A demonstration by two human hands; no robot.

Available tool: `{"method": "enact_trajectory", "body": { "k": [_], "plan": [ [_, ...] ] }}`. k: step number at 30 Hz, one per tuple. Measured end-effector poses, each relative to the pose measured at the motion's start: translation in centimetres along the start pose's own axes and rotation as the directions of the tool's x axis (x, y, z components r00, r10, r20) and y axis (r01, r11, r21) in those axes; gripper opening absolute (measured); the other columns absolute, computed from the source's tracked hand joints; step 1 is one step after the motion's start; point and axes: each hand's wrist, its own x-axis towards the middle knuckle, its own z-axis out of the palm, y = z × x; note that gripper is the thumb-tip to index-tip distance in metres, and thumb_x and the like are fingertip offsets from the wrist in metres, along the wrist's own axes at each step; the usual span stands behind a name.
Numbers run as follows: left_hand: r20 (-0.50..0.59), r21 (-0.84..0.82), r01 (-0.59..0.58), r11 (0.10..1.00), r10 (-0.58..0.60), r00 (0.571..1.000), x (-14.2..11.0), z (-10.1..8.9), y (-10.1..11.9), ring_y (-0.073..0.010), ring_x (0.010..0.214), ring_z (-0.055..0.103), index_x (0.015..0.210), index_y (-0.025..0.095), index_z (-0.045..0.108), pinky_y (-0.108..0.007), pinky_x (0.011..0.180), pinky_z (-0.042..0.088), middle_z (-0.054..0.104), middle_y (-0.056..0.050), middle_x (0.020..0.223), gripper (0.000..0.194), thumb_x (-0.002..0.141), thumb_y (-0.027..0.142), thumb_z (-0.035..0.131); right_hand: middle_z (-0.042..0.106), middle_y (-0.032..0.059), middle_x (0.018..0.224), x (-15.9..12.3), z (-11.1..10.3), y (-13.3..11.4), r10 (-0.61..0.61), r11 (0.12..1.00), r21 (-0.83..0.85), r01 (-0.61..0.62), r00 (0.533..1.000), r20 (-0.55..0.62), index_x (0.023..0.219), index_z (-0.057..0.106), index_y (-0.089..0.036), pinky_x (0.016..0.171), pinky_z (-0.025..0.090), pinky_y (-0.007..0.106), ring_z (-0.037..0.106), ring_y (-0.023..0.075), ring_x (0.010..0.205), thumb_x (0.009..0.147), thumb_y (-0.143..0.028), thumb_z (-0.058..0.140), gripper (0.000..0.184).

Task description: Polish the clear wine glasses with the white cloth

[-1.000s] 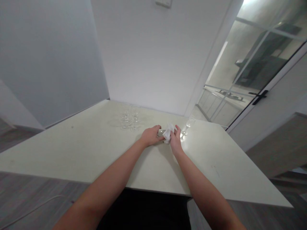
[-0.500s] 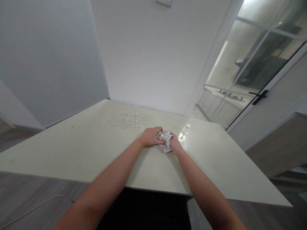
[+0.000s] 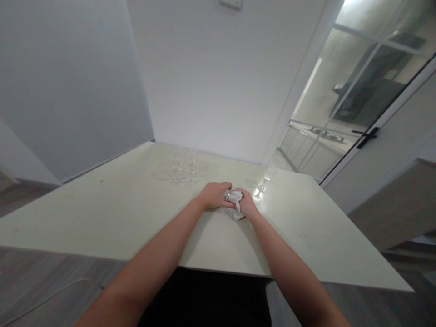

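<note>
Over the table point(image 3: 119, 222), the left hand point(image 3: 215, 195) grips what looks like a glass point(image 3: 226, 195), presumably steadying it, while the right hand point(image 3: 248, 205) clutches a cloth point(image 3: 235, 212) against it; clustered glasses point(image 3: 184, 167) stand apart, likely to avoid knocks.

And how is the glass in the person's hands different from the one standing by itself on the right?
The held glass is gripped in the left hand; the lone glass stands upright on the table, untouched. The held glass is partly hidden by fingers and a whitish cloth; the lone glass shows its bowl, stem and foot. Both look clear and colourless.
</note>
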Motion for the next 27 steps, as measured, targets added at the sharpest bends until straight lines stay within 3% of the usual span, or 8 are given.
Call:
{"method": "enact_trajectory", "body": {
  "k": [5, 13, 19, 27],
  "plan": [
    [0.028, 0.054, -0.066, 0.996, 0.065, 0.998, -0.01, -0.23, 0.14, -0.0237, 0.082, 0.064, 0.095, 0.022, 0.055, -0.027, 0.064, 0.037, 0.066, -0.007, 0.093, 0.068, 0.058, 0.079, 0.053, 0.057, -0.0031, 0.064, -0.24, -0.22, 0.22, -0.060, 0.991, -0.116, 0.070, 0.994, 0.089, 0.072, 0.059, -0.017, 0.060, 0.037, 0.023, 0.048, 0.0130, 0.063, 0.059, -0.026, 0.065, 0.017],
    [-0.023, 0.081, -0.093, 0.992, 0.095, 0.995, -0.01, -0.55, 0.46, -0.0232, 0.080, 0.063, 0.094, 0.021, 0.055, -0.027, 0.062, 0.036, 0.065, -0.007, 0.088, 0.069, 0.061, 0.081, 0.048, 0.057, -0.0026, 0.063, 0.20, -0.16, 0.90, -0.019, 1.000, -0.015, 0.021, 0.994, 0.106, 0.070, 0.059, -0.018, 0.063, 0.040, 0.026, 0.047, 0.0136, 0.061, 0.058, -0.029, 0.067, 0.018],
    [0.006, 0.095, -0.117, 0.989, 0.117, 0.993, 0.07, -0.54, 0.51, -0.0237, 0.080, 0.063, 0.094, 0.021, 0.056, -0.028, 0.063, 0.037, 0.065, -0.008, 0.092, 0.069, 0.060, 0.080, 0.050, 0.057, -0.0019, 0.059, 0.08, -0.24, 0.68, -0.014, 0.997, -0.067, 0.026, 0.984, 0.176, 0.065, 0.060, -0.016, 0.058, 0.038, 0.025, 0.046, 0.0128, 0.057, 0.064, -0.032, 0.063, 0.016],
    [0.016, 0.058, -0.112, 0.992, 0.111, 0.994, 0.04, -0.35, 0.77, -0.0240, 0.081, 0.063, 0.095, 0.022, 0.057, -0.029, 0.066, 0.038, 0.065, -0.008, 0.092, 0.066, 0.060, 0.077, 0.054, 0.061, -0.0007, 0.062, 0.51, -0.55, 0.60, -0.056, 0.985, -0.151, 0.079, 0.987, 0.154, 0.065, 0.063, -0.015, 0.061, 0.040, 0.026, 0.048, 0.0143, 0.060, 0.063, -0.027, 0.062, 0.012]
  ]
}}
